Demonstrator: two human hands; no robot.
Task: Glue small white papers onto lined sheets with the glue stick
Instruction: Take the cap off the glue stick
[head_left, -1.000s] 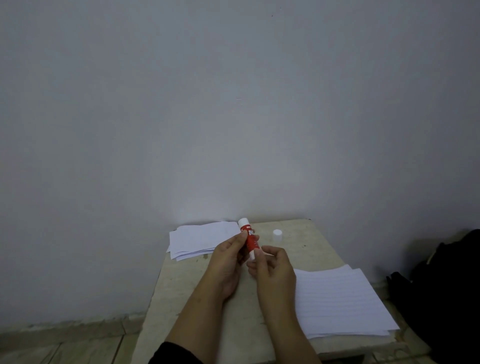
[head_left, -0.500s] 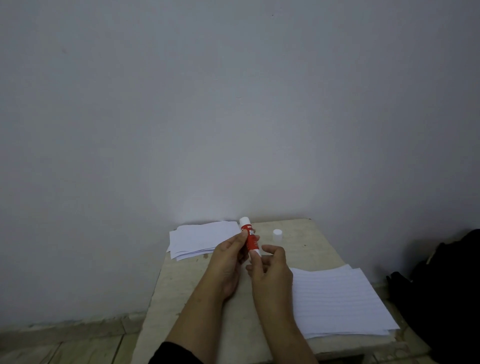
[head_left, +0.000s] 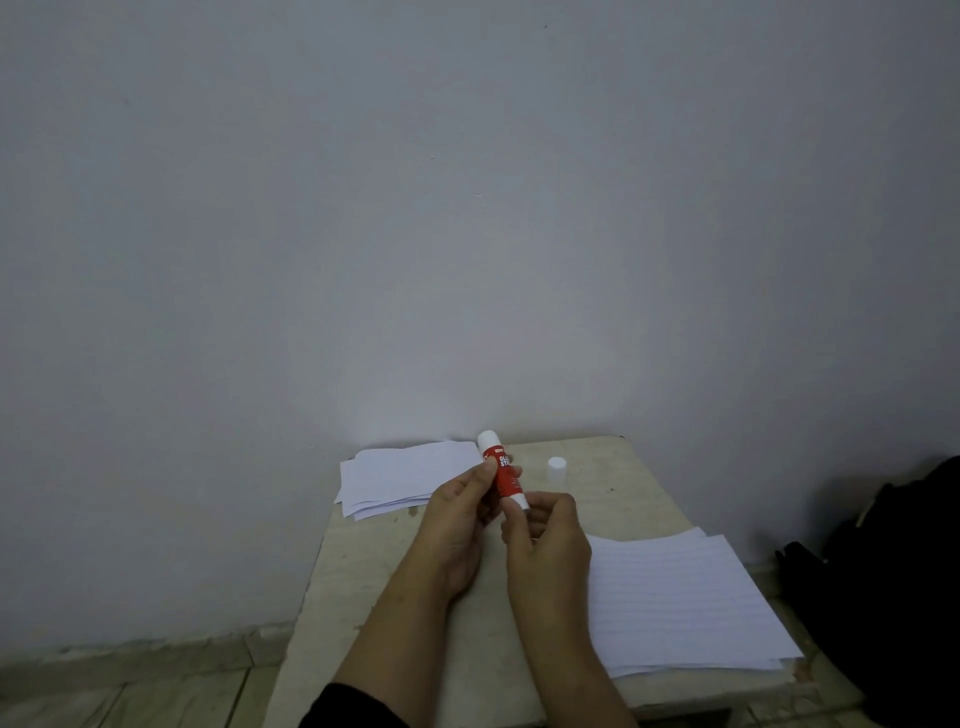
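A red glue stick (head_left: 503, 474) with white ends is held upright and slightly tilted above the small table (head_left: 395, 577). My left hand (head_left: 460, 525) grips its red body. My right hand (head_left: 545, 540) pinches its white lower end. The glue stick's white cap (head_left: 556, 466) stands on the table behind my hands. A pile of small white papers (head_left: 400, 478) lies at the table's far left. A stack of lined sheets (head_left: 680, 603) lies at the right, near the front edge.
The table stands against a plain grey wall (head_left: 467, 208). A black bag (head_left: 893, 587) sits on the floor to the right of the table. Tiled floor (head_left: 130, 691) shows at the lower left.
Both hands stay on the glue stick at nearly the same spot. My right hand's fingers have shifted slightly around the lower end.
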